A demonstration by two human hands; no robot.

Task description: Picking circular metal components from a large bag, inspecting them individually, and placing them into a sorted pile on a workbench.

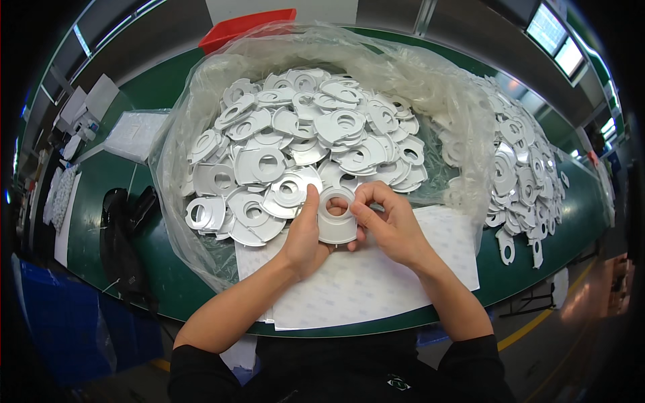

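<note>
Between my hands is a white plastic part (337, 228), a flat plate with a raised ring around a round hole. My left hand (304, 235) grips its left edge, thumb up along the side and fingers beneath. On the other side my right hand (390, 218) pinches the rim of the ring with thumb and index finger. Its other fingers curl under and are partly hidden. Just beyond the hands lies a heap of similar white plastic parts (269, 164) in a large clear plastic bag (463, 114). White paper sheets (376, 282) lie under my hands.
A second pile of white parts (517, 168) spreads over the green table (571, 232) at the right. A red bin (245, 28) stands behind the bag. At the left lie a black cloth-like item (121, 242) and a flat clear-wrapped pack (136, 134).
</note>
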